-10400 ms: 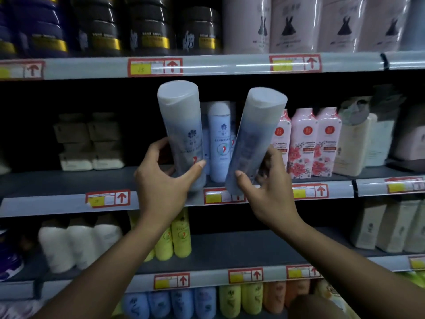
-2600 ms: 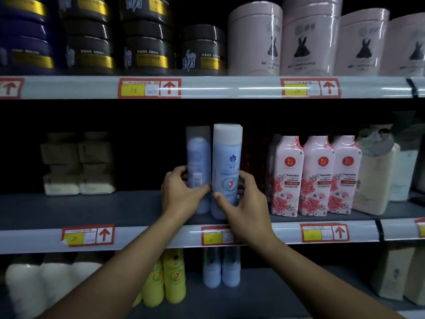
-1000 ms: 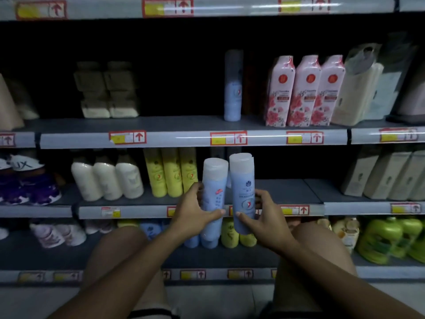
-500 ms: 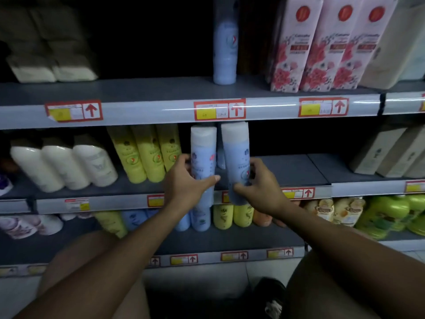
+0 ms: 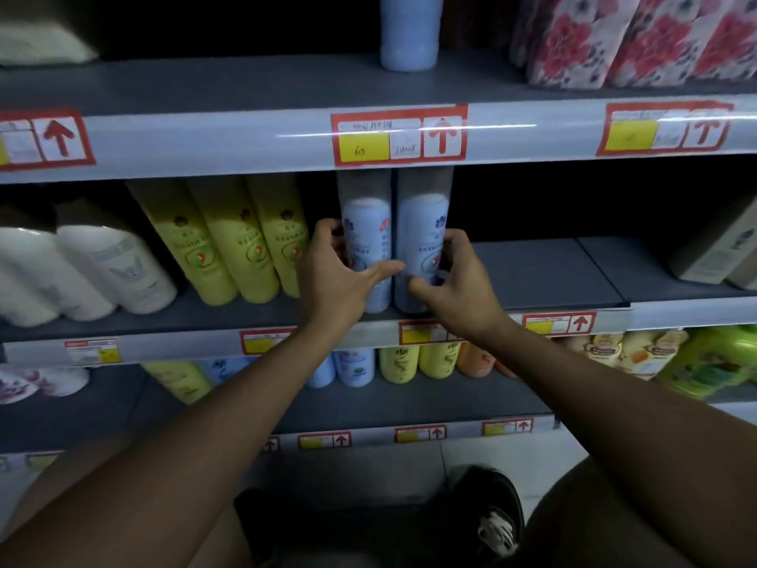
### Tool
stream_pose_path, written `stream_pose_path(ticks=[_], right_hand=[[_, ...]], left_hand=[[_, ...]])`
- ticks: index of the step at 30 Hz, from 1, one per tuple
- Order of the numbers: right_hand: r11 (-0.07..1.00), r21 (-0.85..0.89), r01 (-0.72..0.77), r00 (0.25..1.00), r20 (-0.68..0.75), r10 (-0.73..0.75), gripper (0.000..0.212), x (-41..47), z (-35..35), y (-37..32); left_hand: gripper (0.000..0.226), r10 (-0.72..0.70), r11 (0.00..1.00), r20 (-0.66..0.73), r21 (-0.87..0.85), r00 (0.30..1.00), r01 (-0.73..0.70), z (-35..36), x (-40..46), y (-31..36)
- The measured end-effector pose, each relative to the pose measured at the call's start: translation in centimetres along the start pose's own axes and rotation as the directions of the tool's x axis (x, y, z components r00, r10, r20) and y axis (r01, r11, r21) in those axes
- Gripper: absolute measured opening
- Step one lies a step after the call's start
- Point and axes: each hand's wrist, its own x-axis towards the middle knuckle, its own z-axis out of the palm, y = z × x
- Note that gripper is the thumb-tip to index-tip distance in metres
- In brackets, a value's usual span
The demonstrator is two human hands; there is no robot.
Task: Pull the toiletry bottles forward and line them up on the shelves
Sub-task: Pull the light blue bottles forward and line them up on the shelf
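Observation:
Two tall pale blue bottles stand upright side by side at the front of the middle shelf (image 5: 532,276). My left hand (image 5: 332,276) is wrapped around the left blue bottle (image 5: 366,227). My right hand (image 5: 454,284) grips the right blue bottle (image 5: 424,227). The two bottles touch each other, and their bases sit just behind the shelf's front rail. Their caps are partly hidden under the shelf above. Another blue bottle (image 5: 409,30) stands alone on the upper shelf.
Three yellow bottles (image 5: 241,243) lean just left of my left hand, with white bottles (image 5: 110,268) further left. Pink floral packs (image 5: 614,38) stand on the upper shelf at right. Beige boxes (image 5: 721,248) sit far right. Small bottles fill the lower shelf (image 5: 409,403).
Both hands carried the two blue bottles from the upper shelf down to the middle shelf and set them upright at its front. The camera has moved closer and lower.

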Motion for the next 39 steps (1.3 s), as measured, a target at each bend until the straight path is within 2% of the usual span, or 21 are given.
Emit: stream_pose_path(ticks=[4,8,12,21,24,29,34,39], right_hand=[[0.998,-0.044,0.034,0.999,-0.036,-0.035,0.061,0.2,0.7,0.3],[0.992,-0.116,0.058,0.997,-0.052,-0.064,0.064,0.5,0.8,0.6],[0.987,-0.152,0.055,0.996,-0.06,-0.065,0.068,0.5,0.6,0.7],[0.992,-0.119,0.05,0.994,-0.088,-0.061,0.065,0.3,0.9,0.8],[0.992,-0.115,0.06,0.994,-0.08,-0.069,0.067,0.3,0.9,0.7],[0.995,-0.091,0.05,0.996,-0.075,-0.057,0.066,0.5,0.6,0.9],[0.991,-0.12,0.064,0.995,-0.073,-0.073,0.061,0.9,0.6,1.1],[0.978,-0.189,0.083,0.989,-0.107,-0.105,0.066,1.2,0.6,1.5]], left_hand=[[0.075,0.015,1.0,-0.001,-0.008,1.0,-0.015,0.6,0.1,-0.3],[0.065,0.007,1.0,0.091,0.011,0.996,-0.008,0.1,-0.3,-0.3],[0.068,-0.003,1.0,0.15,0.03,0.989,-0.002,-0.3,-0.3,-0.6],[0.076,0.011,0.983,0.016,0.181,1.0,-0.013,-0.1,-0.2,-1.1],[0.071,0.032,0.976,-0.005,0.218,0.999,-0.03,-0.1,-0.7,-0.6],[0.06,0.042,0.973,0.048,0.224,0.998,-0.052,0.1,-1.1,-1.1],[0.062,0.053,0.975,-0.015,0.217,0.998,-0.048,0.5,-0.5,-1.4],[0.063,0.072,0.977,-0.049,0.203,0.996,-0.061,1.0,-0.5,-1.7]])
